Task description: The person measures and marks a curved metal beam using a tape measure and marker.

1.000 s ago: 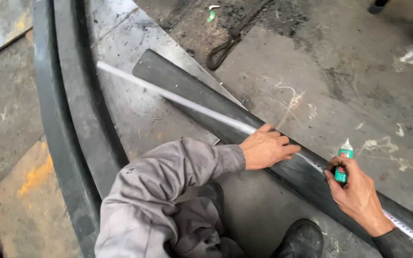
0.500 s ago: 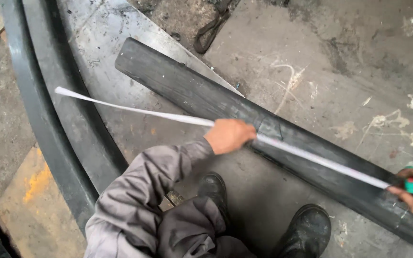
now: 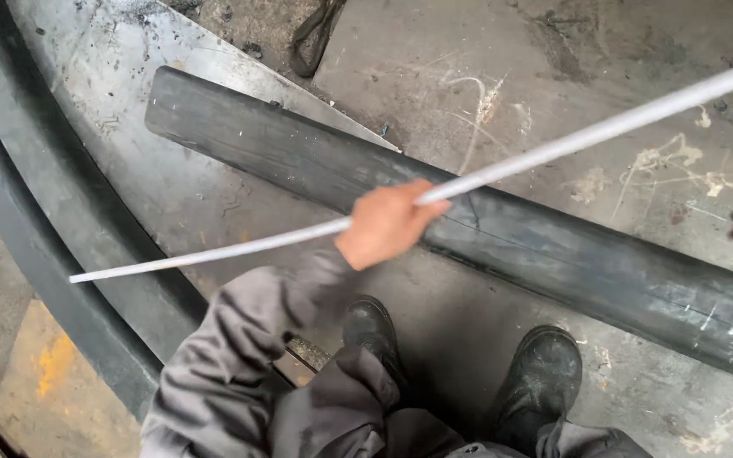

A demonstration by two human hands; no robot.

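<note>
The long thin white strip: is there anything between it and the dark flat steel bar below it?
Nothing visible lies between them. The long thin white strip hangs in the left hand, above the dark flat steel bar; only bare bar surface shows underneath.

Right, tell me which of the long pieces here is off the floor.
The thin white rod: the left hand grips it in the air. The flat black bar and the curved dark beam lie on the floor.

No packages, labels, signs, screens.

Head cam, steep down, close.
</note>
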